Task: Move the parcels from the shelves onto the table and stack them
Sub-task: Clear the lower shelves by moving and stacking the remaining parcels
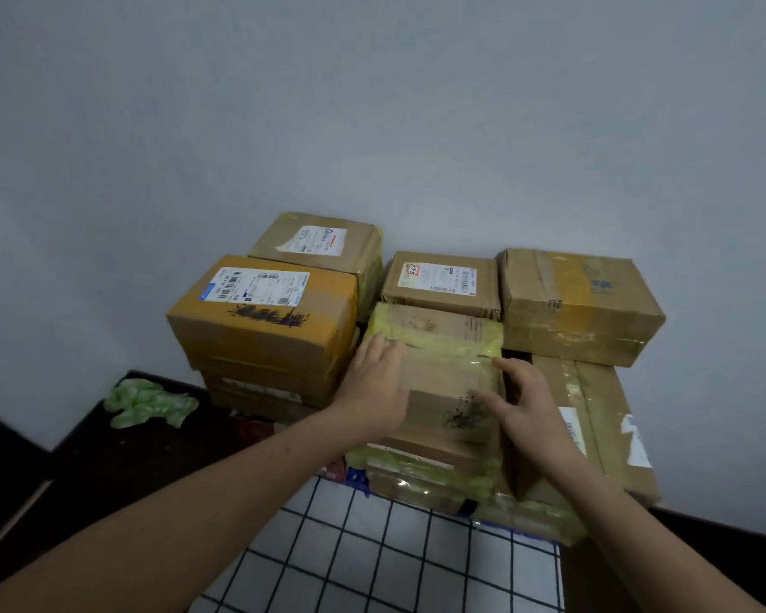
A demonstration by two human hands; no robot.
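Note:
Several cardboard parcels are stacked on a table against the wall. In the middle front, a brown parcel with yellow tape point(443, 347) lies on top of another taped parcel point(421, 475). My left hand point(374, 382) rests on its left side with straight fingers. On its right edge my right hand point(522, 400) touches it, fingers loosely spread. An orange-brown parcel with a white label point(262, 320) tops the left stack. Behind stand a labelled parcel point(323, 250), a small labelled parcel point(441, 280) and a large parcel point(575, 303) at the right.
The table carries a white cloth with a black grid point(372, 559) in front of the stacks. A long parcel point(593, 426) lies at the right front. Crumpled green plastic point(147, 402) sits on the dark surface at the left. A plain grey wall rises behind.

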